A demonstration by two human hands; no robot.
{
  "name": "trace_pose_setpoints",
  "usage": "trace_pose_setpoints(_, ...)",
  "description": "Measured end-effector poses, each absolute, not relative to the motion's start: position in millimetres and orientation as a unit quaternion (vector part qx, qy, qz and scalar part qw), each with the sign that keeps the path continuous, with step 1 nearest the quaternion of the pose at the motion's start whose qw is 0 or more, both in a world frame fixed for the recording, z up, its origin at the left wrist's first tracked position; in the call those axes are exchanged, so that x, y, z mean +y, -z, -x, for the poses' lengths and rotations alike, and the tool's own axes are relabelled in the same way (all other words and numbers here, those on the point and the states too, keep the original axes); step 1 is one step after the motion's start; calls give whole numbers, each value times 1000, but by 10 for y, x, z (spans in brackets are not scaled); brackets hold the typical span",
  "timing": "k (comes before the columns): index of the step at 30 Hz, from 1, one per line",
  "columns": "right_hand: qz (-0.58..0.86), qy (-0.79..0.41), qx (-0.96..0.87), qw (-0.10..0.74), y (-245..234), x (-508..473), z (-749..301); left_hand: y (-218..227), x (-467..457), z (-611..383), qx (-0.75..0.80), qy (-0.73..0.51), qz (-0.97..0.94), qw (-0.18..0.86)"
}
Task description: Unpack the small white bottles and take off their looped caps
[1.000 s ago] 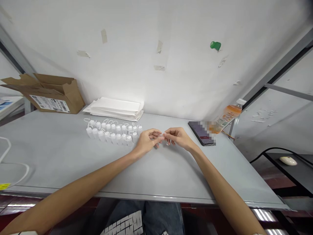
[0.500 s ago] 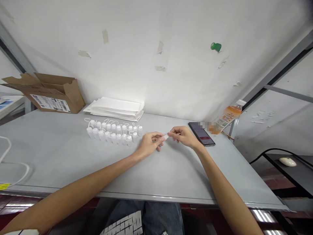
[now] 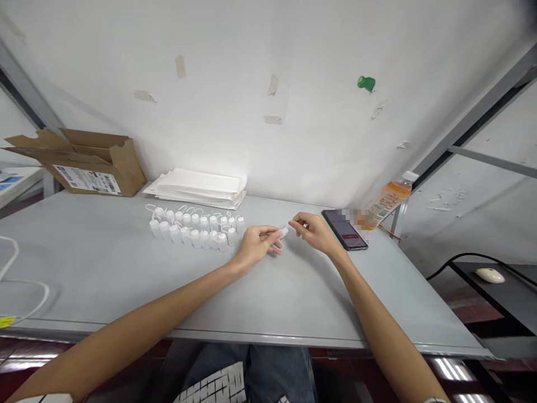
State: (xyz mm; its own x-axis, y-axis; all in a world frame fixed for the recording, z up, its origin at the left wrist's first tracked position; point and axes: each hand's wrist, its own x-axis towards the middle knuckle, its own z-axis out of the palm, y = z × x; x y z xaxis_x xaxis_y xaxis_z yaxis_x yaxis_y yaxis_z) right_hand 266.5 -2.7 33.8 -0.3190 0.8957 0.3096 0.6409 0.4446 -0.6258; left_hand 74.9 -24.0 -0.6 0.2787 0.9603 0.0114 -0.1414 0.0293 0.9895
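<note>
Small white plastic piece (image 3: pixel 284 232) sits closed in the left hand (image 3: pixel 258 243) grip, above the table (image 3: pixel 126 291). Right hand (image 3: pixel 315 232) at 3 o'clock, just apart; its grip is too small to tell. White bottles (image 3: pixel 193 231) at 9 o'clock; phone (image 3: pixel 344 229) at 3 o'clock; paper stack (image 3: pixel 197 187) at 11 o'clock.

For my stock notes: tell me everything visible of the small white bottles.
The small white bottles look like opaque plastic, with rounded tops and thin white loops curling from them. They sit in two rows on the grey table, before a stack of white paper. Whether they stand or lie is unclear. The left hand is beside the right end, apparently not touching.
</note>
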Motion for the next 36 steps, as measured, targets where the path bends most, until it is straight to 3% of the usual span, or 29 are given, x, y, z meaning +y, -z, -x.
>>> trace_pose_setpoints(6,490,-193,-788,319,-402,-27,-2719,-64,-268,-784,376,-466,-508,619)
trace_pose_setpoints(11,485,-287,-754,338,-442,-38,-2760,-84,-289,-785,361,-470,-515,619)
trace_pose_setpoints(16,457,-418,-712,331,-417,-84,-2682,-17,-273,-728,377,-476,-563,561)
trace_pose_setpoints(23,426,-471,-710,305,-390,-155,-2515,89,-258,-697,446,-457,-620,456)
trace_pose_setpoints(36,404,-510,-673,352,-341,-133,-2502,21,-257,-719,375,-481,-556,565)
